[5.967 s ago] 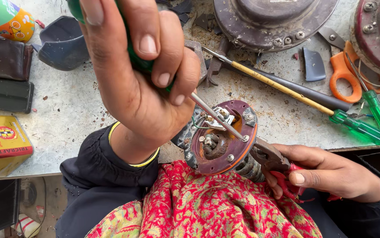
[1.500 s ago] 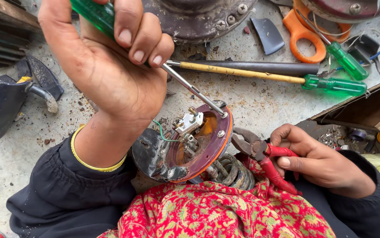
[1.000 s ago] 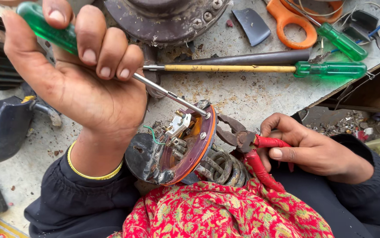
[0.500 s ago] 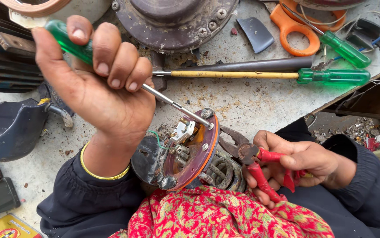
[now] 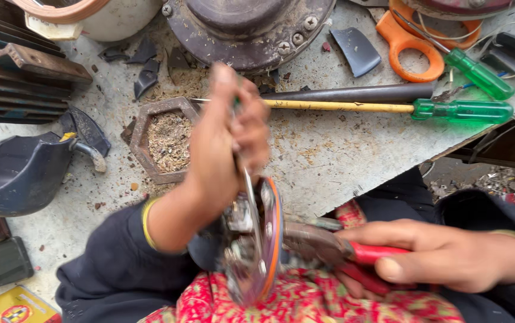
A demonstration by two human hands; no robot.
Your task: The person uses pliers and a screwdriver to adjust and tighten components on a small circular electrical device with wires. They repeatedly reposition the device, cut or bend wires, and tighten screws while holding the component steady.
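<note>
at the far left of the tabletop (image 5: 341, 155) lies a dark blue broken cup piece (image 5: 24, 173), tipped on its side, and you can't see anything in it. just right of it sits a rusty six-sided tray (image 5: 164, 139) full of brown dust and crumbs. your left hand (image 5: 224, 143) is curled tight round a screwdriver (image 5: 248, 197); only a bit of its green handle peeks out above your fingers, and its thin metal shaft points down to the round motor plate (image 5: 257, 239) at the tabletop's near edge, over your red patterned cloth (image 5: 305, 299). the plate stands on its edge and is blurry, so its small parts are hard to make out. your right hand (image 5: 448, 257) is wrapped round red-handled pliers (image 5: 335, 248), whose nose touches the plate's right side. behind your hands lie a long yellow screwdriver with a green handle (image 5: 389, 109), a dark rod (image 5: 353, 93) beside it, and orange scissors (image 5: 410, 42), cut off at the top.
</note>
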